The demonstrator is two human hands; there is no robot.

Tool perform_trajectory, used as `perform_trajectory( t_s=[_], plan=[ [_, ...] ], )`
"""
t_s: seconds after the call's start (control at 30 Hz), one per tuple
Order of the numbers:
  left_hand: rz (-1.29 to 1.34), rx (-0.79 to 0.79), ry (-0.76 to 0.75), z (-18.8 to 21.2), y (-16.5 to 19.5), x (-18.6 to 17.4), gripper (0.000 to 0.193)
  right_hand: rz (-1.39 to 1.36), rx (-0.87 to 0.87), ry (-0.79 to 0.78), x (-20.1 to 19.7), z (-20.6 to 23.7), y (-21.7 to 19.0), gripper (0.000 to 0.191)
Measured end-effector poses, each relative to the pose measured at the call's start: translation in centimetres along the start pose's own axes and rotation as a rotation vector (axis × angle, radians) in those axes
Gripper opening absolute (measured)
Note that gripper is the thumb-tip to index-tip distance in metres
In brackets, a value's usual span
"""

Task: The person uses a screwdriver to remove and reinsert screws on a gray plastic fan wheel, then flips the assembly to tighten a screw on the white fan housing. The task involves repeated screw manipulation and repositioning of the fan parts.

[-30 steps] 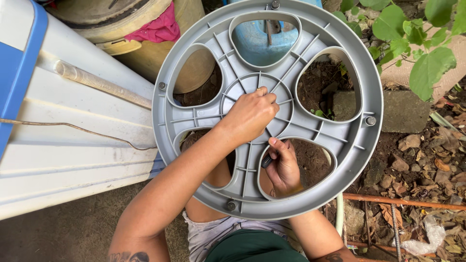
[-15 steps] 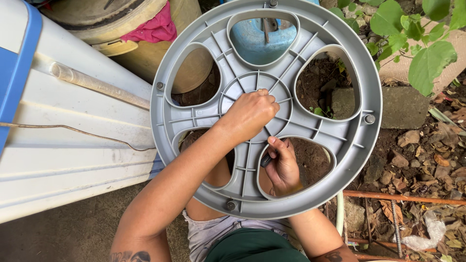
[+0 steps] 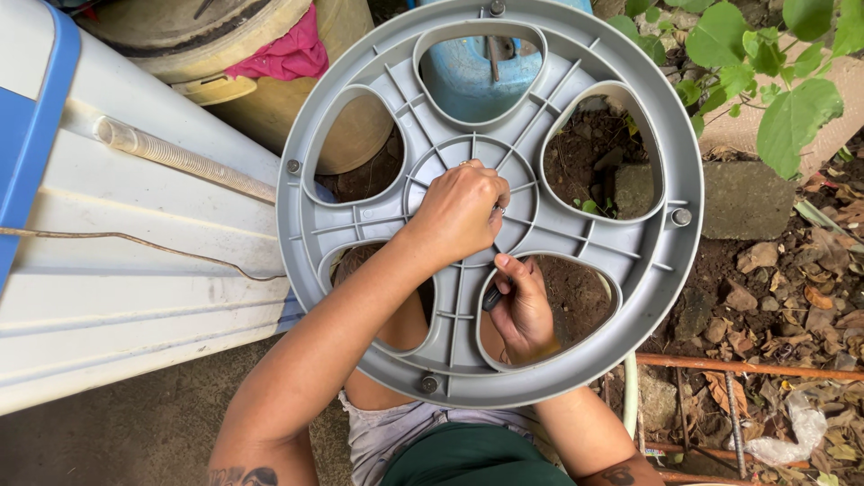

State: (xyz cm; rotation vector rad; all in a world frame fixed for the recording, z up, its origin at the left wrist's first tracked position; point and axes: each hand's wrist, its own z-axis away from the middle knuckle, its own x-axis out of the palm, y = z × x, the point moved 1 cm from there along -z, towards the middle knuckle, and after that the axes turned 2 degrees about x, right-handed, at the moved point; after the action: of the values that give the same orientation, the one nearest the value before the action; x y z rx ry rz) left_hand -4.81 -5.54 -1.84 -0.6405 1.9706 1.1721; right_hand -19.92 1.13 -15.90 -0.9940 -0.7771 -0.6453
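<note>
Clearly the biggest thing in play is the round grey plastic disc (image 3: 576,99), ribbed and pierced by five rounded cut-outs, which rests tilted across the person's knees; its left rim lies just over the edge of the white appliance casing (image 3: 135,270), and its right rim hangs above bare soil and dry leaves (image 3: 810,297). Beyond its top rim stand a blue gas cylinder (image 3: 468,76) and a tan drum (image 3: 261,99) with a pink cloth (image 3: 292,54) draped on it.

The left hand (image 3: 461,211) comes in over the disc from the lower left, forearm stretched long across the lower cut-out, and sits fisted on the central hub; its fingers curl tightly around something small there, though what it grips is hidden under the knuckles. The right hand (image 3: 522,310) reaches up from beneath through the lower right cut-out, palm turned toward the hub, fingers half closed round a short dark tool handle (image 3: 492,297), thumb pressed along it.

To my eye the work at the hub goes best if the upper hand keeps the fitting from turning while the lower hand drives, with the disc braced firmly on the knees so that it cannot rock. Pressure should run straight along the hub's axis; a slanted push would likely make the tool slip.
</note>
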Motion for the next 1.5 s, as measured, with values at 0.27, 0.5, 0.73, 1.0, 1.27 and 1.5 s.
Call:
perform_trajectory(
  t_s=[0.27,0.5,0.73,1.0,1.27,1.5],
  plan=[
    [0.008,-0.009,0.014,-0.01,0.0,-0.04,0.008,0.012,-0.019,0.01,-0.05,0.05,0.06,0.019],
    [0.01,0.001,0.016,0.05,-0.18,0.02,0.008,0.026,-0.029,-0.003,0.44,0.35,-0.27,0.018],
    [0.032,-0.026,-0.017,-0.05,0.03,-0.45,0.006,0.01,-0.009,0.0,0.2,0.5,-0.11,0.025],
    [0.039,-0.033,-0.013,0.1,0.21,-0.42,0.009,0.028,-0.012,0.032,0.12,0.67,-0.11,0.024],
    [0.053,-0.011,0.002,0.27,-0.05,-0.52,0.008,0.032,-0.011,0.055,0.03,0.77,-0.13,0.028],
    [0.053,-0.025,0.006,0.31,0.09,-0.54,0.009,0.026,-0.013,0.047,-0.17,0.72,0.22,0.029]
  ],
)
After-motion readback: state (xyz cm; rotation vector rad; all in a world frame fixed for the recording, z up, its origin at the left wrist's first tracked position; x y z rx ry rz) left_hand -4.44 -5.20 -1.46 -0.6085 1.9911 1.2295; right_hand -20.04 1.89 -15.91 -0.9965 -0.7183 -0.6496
